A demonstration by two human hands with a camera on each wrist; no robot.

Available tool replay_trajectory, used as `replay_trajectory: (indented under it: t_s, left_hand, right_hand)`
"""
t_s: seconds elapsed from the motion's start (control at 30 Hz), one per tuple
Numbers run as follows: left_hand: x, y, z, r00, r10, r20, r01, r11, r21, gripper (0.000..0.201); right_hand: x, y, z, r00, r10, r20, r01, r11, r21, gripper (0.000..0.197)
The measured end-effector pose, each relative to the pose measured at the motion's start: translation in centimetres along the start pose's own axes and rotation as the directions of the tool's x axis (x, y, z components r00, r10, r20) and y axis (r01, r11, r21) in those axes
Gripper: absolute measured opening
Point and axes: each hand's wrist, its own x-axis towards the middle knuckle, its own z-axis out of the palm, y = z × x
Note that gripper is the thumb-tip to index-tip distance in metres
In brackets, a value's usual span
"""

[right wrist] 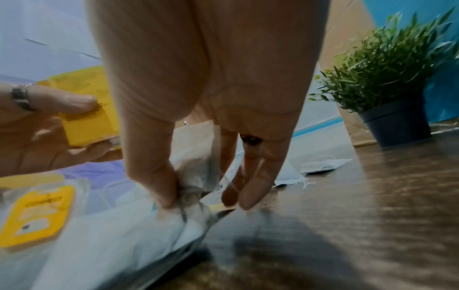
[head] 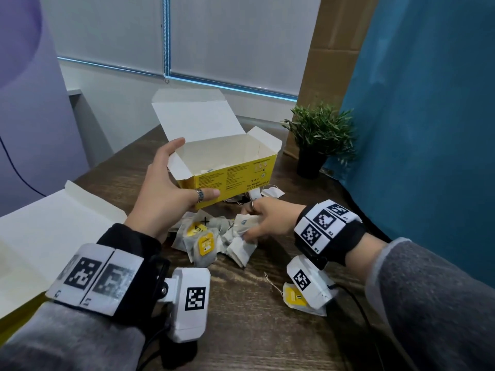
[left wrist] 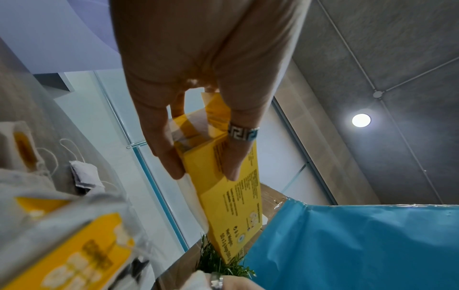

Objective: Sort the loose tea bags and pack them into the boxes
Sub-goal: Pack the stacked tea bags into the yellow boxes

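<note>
My left hand [head: 171, 188] grips the left end of an open yellow tea box [head: 241, 172], lifted and tilted above the wooden table [head: 254, 330]; the left wrist view shows the thumb and ringed finger clamped on the yellow box [left wrist: 233, 192]. A few tea bags lie inside it. Just below the box sits a pile of loose tea bags [head: 203, 242], some with yellow tags. My right hand [head: 257, 223] pinches a white tea bag [head: 246, 223] at the right of the pile; in the right wrist view the fingers [right wrist: 154, 176] squeeze the crumpled tea bag [right wrist: 193, 194].
A second open box [head: 48, 236] with a white lid flap lies at the left table edge. One yellow-tagged tea bag [head: 294, 298] lies under my right wrist camera, more white tea bags [head: 270, 192] behind the box. A potted plant [head: 318, 137] stands at the back right by a blue curtain [head: 428, 129].
</note>
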Motion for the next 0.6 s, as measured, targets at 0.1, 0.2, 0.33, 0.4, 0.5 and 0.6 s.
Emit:
replay_trajectory:
  t_s: [0.1,0.2,0.33,0.4,0.5,0.6]
  left_hand:
    - [0.0,0.0,0.1,1.0,0.01,0.006,-0.01,1.0,-0.008,0.099]
    - [-0.2,0.2,0.2,1.0,-0.004,0.005,0.004,1.0,0.003,0.099]
    - [-0.5,0.3,0.3,0.999,0.045,0.007,-0.045,0.995,0.093,0.1]
    - [-1.0,0.9,0.7,0.995,0.089,0.035,-0.094,0.978,0.184,0.098]
    - [-1.6,1.5,1.3,0.993,0.065,0.103,-0.087,0.97,0.226,0.101]
    - [-1.4,1.3,1.4,0.985,0.032,0.172,-0.068,0.976,0.209,0.106]
  right_hand:
    - [-1.0,0.6,-0.7,0.999,0.011,-0.034,-0.011,1.0,-0.013,0.022]
    - [-2.8,2.0,-2.9,0.983,0.055,-0.177,-0.049,0.998,0.035,0.023]
    - [-6.3,3.5,-6.7,0.908,0.142,-0.395,-0.069,0.979,0.191,0.027]
    - [-7.5,3.5,-8.4,0.841,0.132,-0.525,-0.024,0.978,0.208,0.027]
    - [-7.7,2.2,-9.8,0.748,0.087,-0.658,0.129,0.953,0.273,0.029]
    - [-6.2,0.0,-9.5,0.789,0.049,-0.613,0.279,0.86,0.428,0.024]
